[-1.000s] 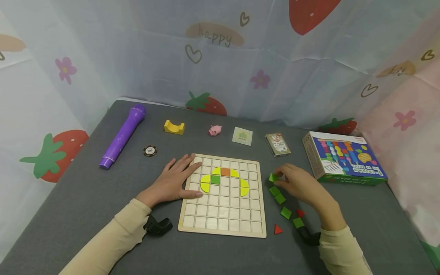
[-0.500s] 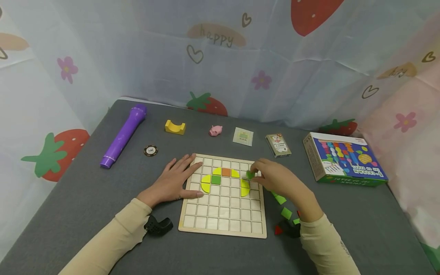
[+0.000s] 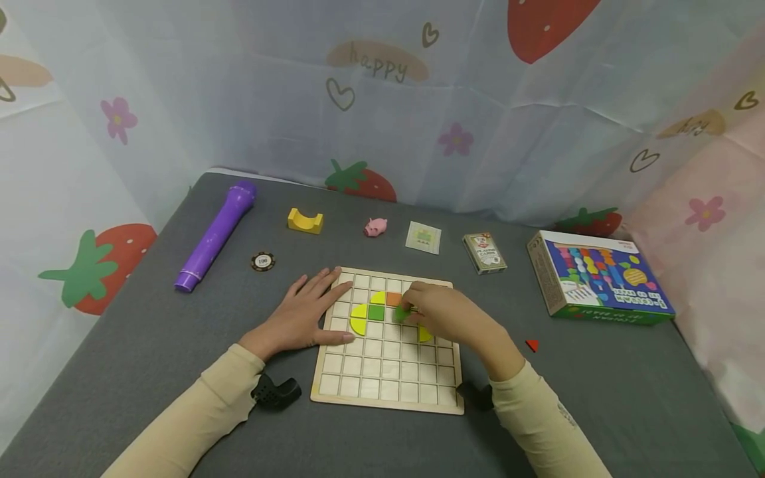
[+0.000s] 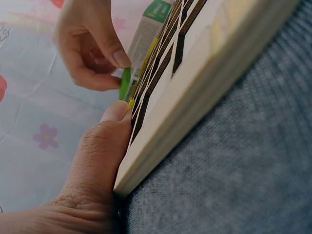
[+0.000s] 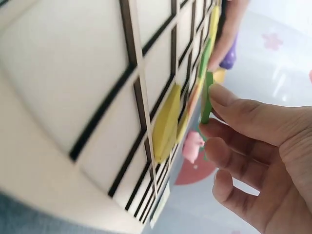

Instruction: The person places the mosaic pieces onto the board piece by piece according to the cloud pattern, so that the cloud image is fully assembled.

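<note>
A wooden grid board lies on the grey table. Yellow curved pieces, a green square and an orange square sit in its upper cells. My right hand is over the board's upper middle and pinches a green square tile just above the cells beside the set green square. My left hand lies flat with straight fingers on the board's left edge, thumb against the rim.
A red triangle lies right of the board. Along the back stand a purple microphone, poker chip, yellow arch block, pink pig, small card, card deck and a colourful box. Fabric walls enclose the table.
My right hand picked a green tile from the row right of the board and carried it leftward over the board's upper middle. The left hand stayed put.
</note>
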Motion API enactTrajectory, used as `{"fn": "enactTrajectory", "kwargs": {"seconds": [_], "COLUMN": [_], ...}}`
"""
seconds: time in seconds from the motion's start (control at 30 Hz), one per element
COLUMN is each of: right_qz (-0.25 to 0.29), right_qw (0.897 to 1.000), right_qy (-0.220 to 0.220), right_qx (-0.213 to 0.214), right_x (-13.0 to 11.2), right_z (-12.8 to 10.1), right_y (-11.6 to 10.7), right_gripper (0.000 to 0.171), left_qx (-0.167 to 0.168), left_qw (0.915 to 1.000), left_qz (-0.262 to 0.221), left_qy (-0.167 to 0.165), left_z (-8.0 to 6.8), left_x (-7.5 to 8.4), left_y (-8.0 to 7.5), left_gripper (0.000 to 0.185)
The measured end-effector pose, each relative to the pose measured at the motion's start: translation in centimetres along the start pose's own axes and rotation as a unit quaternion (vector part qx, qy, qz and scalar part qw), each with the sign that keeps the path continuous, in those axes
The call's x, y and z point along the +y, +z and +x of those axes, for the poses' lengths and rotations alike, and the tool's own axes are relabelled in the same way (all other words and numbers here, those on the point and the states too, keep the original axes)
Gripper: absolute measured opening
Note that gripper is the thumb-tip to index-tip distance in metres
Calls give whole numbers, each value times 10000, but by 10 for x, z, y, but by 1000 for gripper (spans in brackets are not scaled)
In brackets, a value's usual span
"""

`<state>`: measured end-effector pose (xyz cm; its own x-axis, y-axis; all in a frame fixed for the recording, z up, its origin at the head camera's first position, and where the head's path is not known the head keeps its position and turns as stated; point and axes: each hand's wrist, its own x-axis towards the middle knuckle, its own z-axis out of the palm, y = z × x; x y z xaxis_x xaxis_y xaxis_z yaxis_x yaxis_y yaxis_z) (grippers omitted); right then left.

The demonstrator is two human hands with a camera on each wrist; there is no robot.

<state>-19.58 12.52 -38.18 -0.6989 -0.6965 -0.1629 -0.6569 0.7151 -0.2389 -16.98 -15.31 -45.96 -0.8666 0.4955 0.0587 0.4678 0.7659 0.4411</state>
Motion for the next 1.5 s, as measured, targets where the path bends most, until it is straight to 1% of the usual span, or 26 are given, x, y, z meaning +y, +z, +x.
{"fn": "enactTrajectory", "kwargs": {"seconds": [0.17,0.6,0.97,1.07,1.17,1.37,1.5], "right_qz": [-217,-632,-653,-502,-361,-189,-23], "right_qw": [9997,9975,9975,9984,9992,9983,9963], "right_qy": [-75,-306,-245,-266,-157,547,857], "right_qx": [-108,-60,-92,24,115,6,89], "right_x": [-4,-10,-11,-9,-3,18,38], "right_z": [6,17,18,13,4,-25,-49], "right_y": [3,6,5,2,-1,-8,-9], "right_gripper": [19,14,13,18,22,25,25], "left_qx": [-28,-25,-52,-47,-48,-74,-85], "left_qw": [10000,10000,9999,10000,10000,9999,9999], "left_qz": [33,74,58,53,32,69,55], "left_qy": [1,-30,-78,-67,-52,-46,-46], "left_z": [0,1,0,0,0,0,0], "left_x": [0,1,1,2,3,1,0], "left_y": [1,-1,-2,-3,-2,-1,-1], "left_gripper": [93,93,94,93,93,94,94]}}
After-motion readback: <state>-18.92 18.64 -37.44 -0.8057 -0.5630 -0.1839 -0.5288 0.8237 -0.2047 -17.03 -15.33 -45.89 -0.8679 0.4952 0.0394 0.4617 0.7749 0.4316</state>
